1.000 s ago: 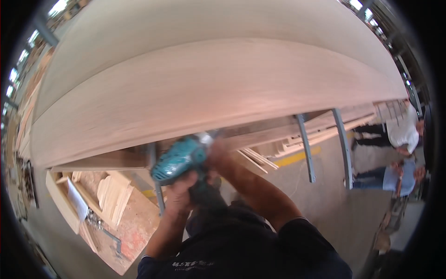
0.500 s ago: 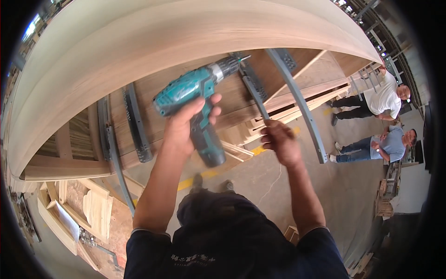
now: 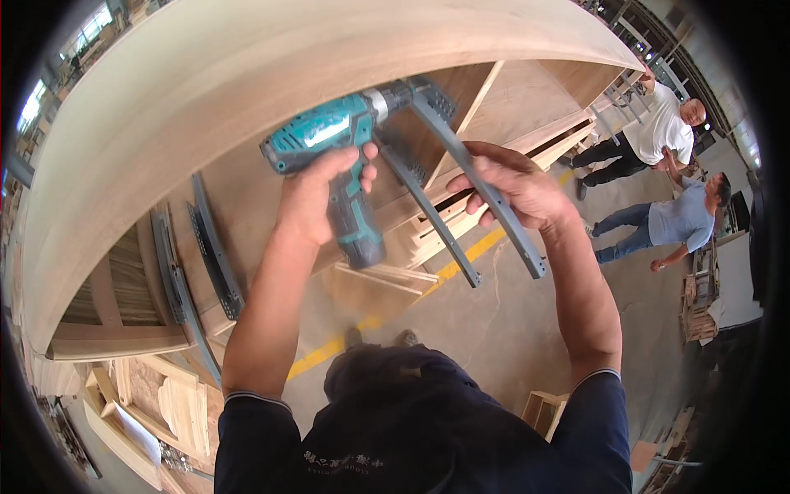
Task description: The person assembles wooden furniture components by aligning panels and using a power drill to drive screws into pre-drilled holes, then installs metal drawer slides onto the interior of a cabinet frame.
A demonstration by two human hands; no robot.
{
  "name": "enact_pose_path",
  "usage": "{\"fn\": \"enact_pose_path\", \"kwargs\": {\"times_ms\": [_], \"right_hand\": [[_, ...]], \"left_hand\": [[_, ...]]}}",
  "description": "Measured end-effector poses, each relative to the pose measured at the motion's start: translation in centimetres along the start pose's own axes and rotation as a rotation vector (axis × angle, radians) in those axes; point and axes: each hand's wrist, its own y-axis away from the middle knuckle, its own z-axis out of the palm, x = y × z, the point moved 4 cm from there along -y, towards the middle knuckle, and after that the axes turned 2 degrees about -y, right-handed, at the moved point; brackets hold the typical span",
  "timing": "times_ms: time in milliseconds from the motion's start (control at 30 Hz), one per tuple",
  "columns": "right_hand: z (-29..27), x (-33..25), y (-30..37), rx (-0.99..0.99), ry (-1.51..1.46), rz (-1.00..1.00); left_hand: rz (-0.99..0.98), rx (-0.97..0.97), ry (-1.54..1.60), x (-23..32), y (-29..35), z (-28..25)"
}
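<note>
My left hand [image 3: 317,193] grips a teal and grey cordless drill [image 3: 337,140] by its handle, its nose pointing right at the underside of a large wooden tabletop [image 3: 247,90]. My right hand [image 3: 514,185] holds a grey metal leg [image 3: 481,189] that slants down from the tabletop's underside. A second grey leg bar [image 3: 428,218] runs beside it. The drill's tip sits by the perforated bracket [image 3: 432,99] where the legs meet the wood.
Another pair of grey metal legs [image 3: 193,263] is fixed under the tabletop at left. Stacked wooden frames [image 3: 156,403] lie on the floor at lower left. Two people [image 3: 658,165] stand at the right on the concrete floor, near a yellow floor line [image 3: 461,259].
The view has tilted up under the tabletop. My left hand raised the drill to the bracket, and my right hand moved up and closed on the grey leg.
</note>
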Motion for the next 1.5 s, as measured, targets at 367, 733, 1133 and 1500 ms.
{"fn": "enact_pose_path", "kwargs": {"times_ms": [367,733,1133,1500], "right_hand": [[1.3,-1.8,-3.6,0.210,0.312,0.004],[1.4,-1.7,-4.0,0.195,0.346,0.007],[1.5,-2.8,-2.8,0.168,0.414,-0.017],[1.8,-2.4,-3.4,0.138,0.405,-0.035]], "left_hand": [[-0.036,-0.026,0.016,-1.6,0.9,0.6],[-0.041,-0.035,0.017,-1.7,1.0,0.0],[-0.093,-0.031,0.026,-3.9,0.6,-1.4],[-0.057,-0.001,-0.073,-2.8,1.3,-1.0]]}}
